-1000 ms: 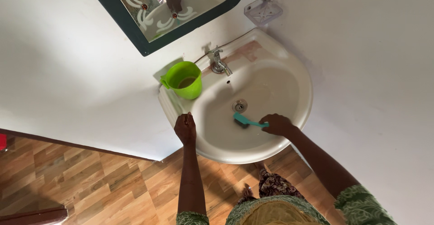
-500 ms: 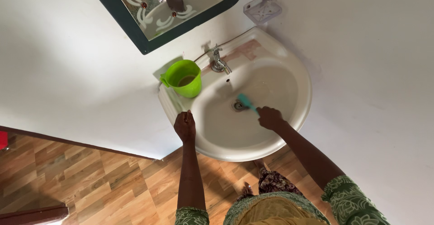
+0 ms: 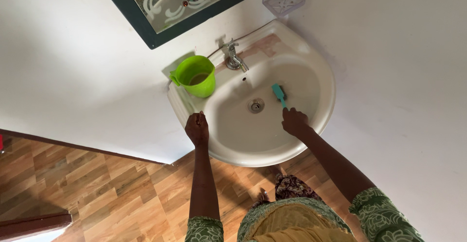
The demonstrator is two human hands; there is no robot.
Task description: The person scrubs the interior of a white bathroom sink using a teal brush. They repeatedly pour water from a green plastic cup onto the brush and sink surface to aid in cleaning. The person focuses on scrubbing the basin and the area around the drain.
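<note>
Her right hand (image 3: 294, 123), fingers curled around a teal plastic scrubbing brush (image 3: 279, 94), worked the white ceramic basin's (image 3: 321, 71) far wall, scrubbing seemingly unfinished, while her left hand (image 3: 197, 127), fingers bunched, rested on the near-left rim.

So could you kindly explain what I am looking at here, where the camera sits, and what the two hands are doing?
There is no machine here: a person wears one camera on the head, and it looks down at their own bare arms. Below is a white sink fixed in the corner of a white wall, above a wooden floor. The right hand holds a teal brush with its head against the inside of the basin, to the right of the drain. The left hand rests on the sink's left rim, fingers curled. A green jug stands on the rim beside the tap. A mirror and a clear soap dish hang on the wall.
</note>
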